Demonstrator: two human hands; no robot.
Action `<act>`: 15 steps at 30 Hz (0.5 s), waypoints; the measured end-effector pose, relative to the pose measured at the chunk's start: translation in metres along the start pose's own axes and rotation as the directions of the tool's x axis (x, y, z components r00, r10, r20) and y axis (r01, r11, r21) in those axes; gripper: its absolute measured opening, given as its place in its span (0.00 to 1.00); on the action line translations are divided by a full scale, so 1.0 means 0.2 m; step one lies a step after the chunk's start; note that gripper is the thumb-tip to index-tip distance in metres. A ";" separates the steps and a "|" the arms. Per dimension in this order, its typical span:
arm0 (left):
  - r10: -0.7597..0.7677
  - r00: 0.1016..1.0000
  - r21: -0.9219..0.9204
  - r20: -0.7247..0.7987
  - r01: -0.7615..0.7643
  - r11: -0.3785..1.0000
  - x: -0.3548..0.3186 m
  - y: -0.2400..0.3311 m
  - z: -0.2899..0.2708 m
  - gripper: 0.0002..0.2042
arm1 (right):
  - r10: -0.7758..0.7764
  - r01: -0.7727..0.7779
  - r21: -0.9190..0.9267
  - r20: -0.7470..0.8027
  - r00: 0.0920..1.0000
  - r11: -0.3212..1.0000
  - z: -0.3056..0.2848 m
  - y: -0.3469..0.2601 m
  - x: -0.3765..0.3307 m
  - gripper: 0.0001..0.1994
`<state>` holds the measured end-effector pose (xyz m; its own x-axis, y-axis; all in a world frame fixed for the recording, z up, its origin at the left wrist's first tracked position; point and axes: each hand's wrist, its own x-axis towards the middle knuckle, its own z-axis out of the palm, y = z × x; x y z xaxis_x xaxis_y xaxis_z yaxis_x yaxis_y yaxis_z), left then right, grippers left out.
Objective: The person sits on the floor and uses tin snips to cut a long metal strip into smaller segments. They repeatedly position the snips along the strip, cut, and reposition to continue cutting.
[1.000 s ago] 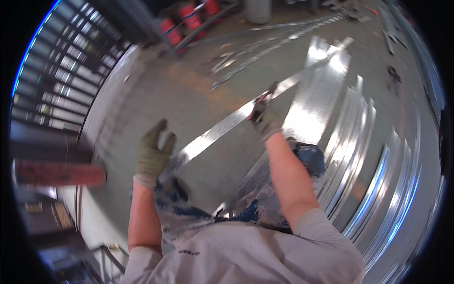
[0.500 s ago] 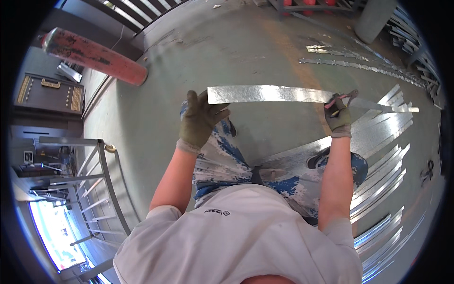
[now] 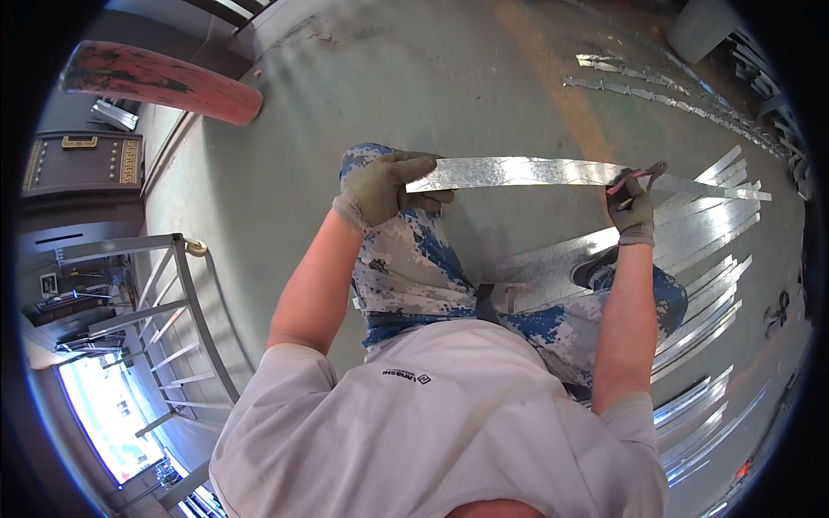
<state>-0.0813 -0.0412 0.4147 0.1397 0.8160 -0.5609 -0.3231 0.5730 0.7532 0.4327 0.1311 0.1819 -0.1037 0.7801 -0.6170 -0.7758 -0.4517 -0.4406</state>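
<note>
A long, shiny metal strip (image 3: 518, 172) stretches level between my hands above the floor. My left hand (image 3: 384, 188), in an olive work glove, grips its left end, fingertips showing past the lower edge. My right hand (image 3: 632, 211), gloved too, is closed around a red-handled hand tool (image 3: 635, 179) with a dark head, at the strip's right part. Whether it is pliers or snips cannot be made out. Past the tool, the strip's narrow end runs on to the right over a fan of flat metal sheets (image 3: 699, 216) on the floor.
More metal strips (image 3: 704, 302) lie at the right, near dark scissors-like shears (image 3: 780, 312). Crimped strips (image 3: 639, 91) lie farther off. At the far left are a red cylinder (image 3: 164, 82) and a dark panelled door (image 3: 82, 162); nearer stands a grey metal frame (image 3: 186, 302) with a caster.
My left hand has closed from a spread pose onto the strip's left end. Strip and right hand have shifted slightly rightward in the picture, and the view itself has moved.
</note>
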 end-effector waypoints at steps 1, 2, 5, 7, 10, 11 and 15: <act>-0.012 1.000 0.011 0.010 0.012 1.000 0.01 0.00 0.00 0.23 | 0.005 -0.005 -0.014 -0.030 1.000 1.000 0.00 0.02 0.00 0.09; -0.037 0.999 -0.008 0.003 0.037 0.999 0.03 0.00 0.01 0.23 | 0.004 -0.006 -0.028 -0.060 0.998 1.000 -0.01 0.02 0.00 0.10; -0.100 0.995 -0.068 0.008 0.100 0.993 0.08 0.01 0.03 0.23 | 0.015 -0.017 -0.027 -0.079 0.997 0.999 -0.02 0.03 -0.01 0.10; -0.121 0.992 -0.109 0.047 0.125 0.986 0.11 0.00 0.01 0.23 | 0.025 -0.025 0.005 -0.049 0.998 1.000 0.00 0.06 0.00 0.09; -0.003 0.998 0.112 0.056 -0.003 0.994 0.13 -0.02 0.01 0.23 | 0.006 -0.008 -0.014 -0.124 0.992 1.000 -0.01 0.08 0.02 0.08; -0.018 0.998 0.086 0.063 0.013 0.996 0.14 -0.03 0.01 0.23 | 0.017 -0.019 -0.018 -0.112 0.994 1.000 -0.01 0.09 0.02 0.08; -0.076 0.995 -0.001 0.064 0.076 0.997 0.17 -0.05 -0.01 0.22 | 0.049 -0.059 -0.072 -0.141 0.989 0.996 0.00 0.12 0.02 0.06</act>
<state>-0.0761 -0.0200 0.3878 0.2236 0.7732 -0.5934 -0.3122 0.6335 0.7079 0.4136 0.1235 0.1689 -0.0528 0.6885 -0.7233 -0.7214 -0.5271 -0.4491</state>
